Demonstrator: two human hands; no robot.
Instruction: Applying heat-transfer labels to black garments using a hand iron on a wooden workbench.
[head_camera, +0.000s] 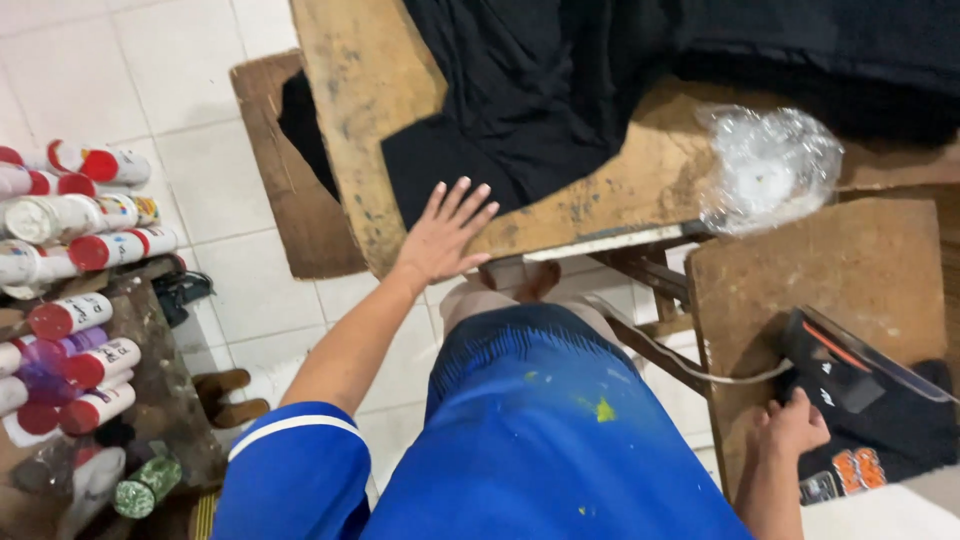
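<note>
Black cloth (520, 90) lies across the worn wooden bench (640, 180), upper centre of frame. Left hand (442, 236) is spread flat, fingers splayed, palm on bench edge just below the cloth's corner. Right hand (790, 428), lower right, curls loosely at the edge of a dark flat press (850, 370) w/ a printed black garment (880, 450) beneath; grip can't be told. Crumpled clear plastic (768, 165) sits upper right. Red-capped spray cans (75, 250) stack at left.

Black cloth (560, 90) on wooden table (640, 185)
</note>
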